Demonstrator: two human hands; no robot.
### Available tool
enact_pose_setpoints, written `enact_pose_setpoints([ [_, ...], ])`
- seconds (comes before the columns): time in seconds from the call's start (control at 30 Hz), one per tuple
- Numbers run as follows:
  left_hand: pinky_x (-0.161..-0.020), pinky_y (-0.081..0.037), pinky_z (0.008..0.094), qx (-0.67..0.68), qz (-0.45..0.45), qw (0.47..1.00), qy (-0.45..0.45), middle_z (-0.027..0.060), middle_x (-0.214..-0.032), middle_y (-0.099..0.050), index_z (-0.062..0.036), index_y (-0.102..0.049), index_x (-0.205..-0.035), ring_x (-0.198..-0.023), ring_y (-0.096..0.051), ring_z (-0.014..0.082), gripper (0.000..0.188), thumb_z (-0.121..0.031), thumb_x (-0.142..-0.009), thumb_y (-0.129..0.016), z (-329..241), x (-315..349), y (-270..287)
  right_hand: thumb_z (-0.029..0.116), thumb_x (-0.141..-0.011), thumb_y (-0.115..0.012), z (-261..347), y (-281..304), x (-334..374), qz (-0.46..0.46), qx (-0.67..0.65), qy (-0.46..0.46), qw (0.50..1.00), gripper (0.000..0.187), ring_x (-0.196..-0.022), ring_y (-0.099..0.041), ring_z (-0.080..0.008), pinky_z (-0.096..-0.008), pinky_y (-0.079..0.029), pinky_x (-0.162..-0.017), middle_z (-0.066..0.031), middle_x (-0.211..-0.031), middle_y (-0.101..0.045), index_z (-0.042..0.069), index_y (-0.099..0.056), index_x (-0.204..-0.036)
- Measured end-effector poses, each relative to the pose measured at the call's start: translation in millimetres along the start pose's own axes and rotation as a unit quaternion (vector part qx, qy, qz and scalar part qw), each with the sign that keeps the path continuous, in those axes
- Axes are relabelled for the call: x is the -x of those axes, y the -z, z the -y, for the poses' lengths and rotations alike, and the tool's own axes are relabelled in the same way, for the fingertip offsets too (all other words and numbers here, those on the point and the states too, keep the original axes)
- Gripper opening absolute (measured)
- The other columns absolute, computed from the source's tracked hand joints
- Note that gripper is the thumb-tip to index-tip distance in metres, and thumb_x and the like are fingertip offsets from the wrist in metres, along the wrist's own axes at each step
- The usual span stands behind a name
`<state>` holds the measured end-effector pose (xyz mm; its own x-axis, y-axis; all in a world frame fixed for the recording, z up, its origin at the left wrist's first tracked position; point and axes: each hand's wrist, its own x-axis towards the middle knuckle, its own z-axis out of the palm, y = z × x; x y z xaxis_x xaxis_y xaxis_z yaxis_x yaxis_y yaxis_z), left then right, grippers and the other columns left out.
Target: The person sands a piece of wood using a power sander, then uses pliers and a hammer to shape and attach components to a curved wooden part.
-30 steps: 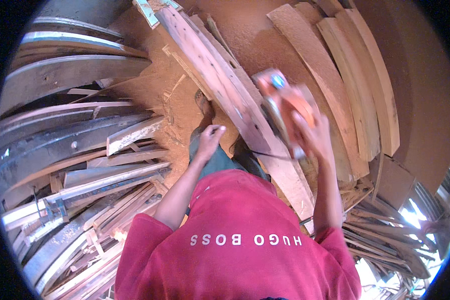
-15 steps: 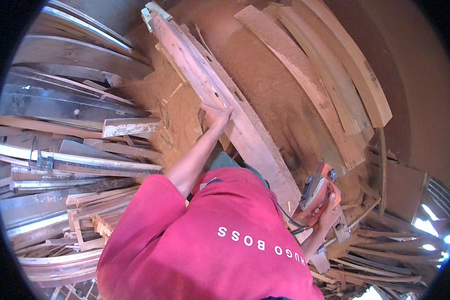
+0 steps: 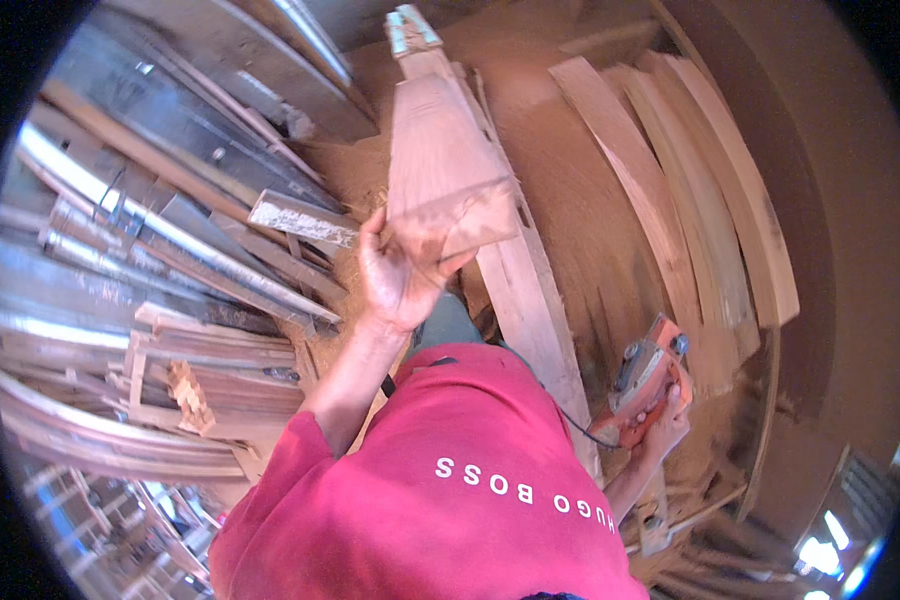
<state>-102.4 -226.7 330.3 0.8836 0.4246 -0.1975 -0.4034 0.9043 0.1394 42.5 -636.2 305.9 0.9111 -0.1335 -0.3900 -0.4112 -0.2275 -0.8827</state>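
Note:
My left hand point(image 3: 400, 275) grips the near end of a thick wooden board point(image 3: 442, 140), its fingers wrapped beneath the end face. The board is raised and tilted, its broad face up and its far end toward the bench's far end. Under it runs a long pale workbench plank point(image 3: 530, 310). At the right, my right hand point(image 3: 667, 425) is closed round the handle of an orange electric hand planer point(image 3: 650, 395), held beside the plank. A dark cord point(image 3: 578, 428) runs from the planer toward my body.
Several curved boards point(image 3: 705, 210) lie at the right over sawdust point(image 3: 570, 230). Long timbers and metal-like strips point(image 3: 170, 250) are stacked at the left, with a white-stained board point(image 3: 300, 218) jutting out. A greenish-white block point(image 3: 410, 32) sits at the plank's far end.
My left hand has lifted the board's near end off the bench plank and tilted it up. The planer stays in my right hand. The whole view has turned somewhat.

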Motion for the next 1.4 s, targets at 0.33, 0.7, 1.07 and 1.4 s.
enact_pose_setpoints([
  [0.33, -0.104, -0.053, 0.0501, 0.017, 0.027, 0.993, -0.110, 0.0180, -0.134, -0.056, -0.0012, -0.049, -0.133, -0.123, -0.058, 0.0364, 0.044, -0.032, -0.102, -0.054, 0, -14, -27, 0.042, -0.096, -0.065, -5, 8, -10, 0.047, 0.031, -0.008, 0.998, 0.041, -0.060, -0.055, -0.0084, -0.0221, -0.040, -0.043, -0.0028, -0.087, -0.065, 0.007, -0.066, -0.117],
  [0.7, -0.106, -0.051, 0.0506, 0.066, 0.014, 0.994, -0.081, 0.0215, -0.133, -0.055, 0.0012, -0.045, -0.135, -0.124, -0.056, 0.0361, 0.048, -0.034, -0.103, -0.054, 1, -15, -41, 0.045, -0.097, -0.063, 39, -37, 30, 0.017, -0.017, 0.037, 0.999, 0.042, -0.046, -0.050, -0.0123, -0.0278, -0.038, -0.039, -0.0017, -0.062, -0.055, 0.003, -0.062, -0.095],
  [1.07, -0.106, -0.052, 0.0495, -0.028, -0.008, 0.992, -0.126, 0.0202, -0.130, -0.059, -0.0007, -0.050, -0.132, -0.125, -0.056, 0.0355, 0.046, -0.036, -0.103, -0.054, -4, -8, -59, 0.038, -0.099, -0.063, 34, -31, 22, 0.034, -0.043, 0.038, 0.998, 0.035, -0.046, -0.052, -0.0121, -0.0267, -0.040, -0.039, -0.0022, -0.064, -0.058, 0.003, -0.063, -0.097],
  [1.4, -0.098, -0.058, 0.0432, 0.004, 0.053, 0.991, -0.119, 0.0196, -0.131, -0.060, 0.0007, -0.050, -0.134, -0.117, -0.063, 0.0318, 0.047, -0.036, -0.105, -0.048, -21, -4, -47, 0.042, -0.095, -0.066, 27, -18, 8, 0.037, -0.002, 0.004, 0.999, 0.038, -0.046, -0.052, -0.0131, -0.0280, -0.039, -0.038, -0.0012, -0.061, -0.054, 0.005, -0.060, -0.092],
])
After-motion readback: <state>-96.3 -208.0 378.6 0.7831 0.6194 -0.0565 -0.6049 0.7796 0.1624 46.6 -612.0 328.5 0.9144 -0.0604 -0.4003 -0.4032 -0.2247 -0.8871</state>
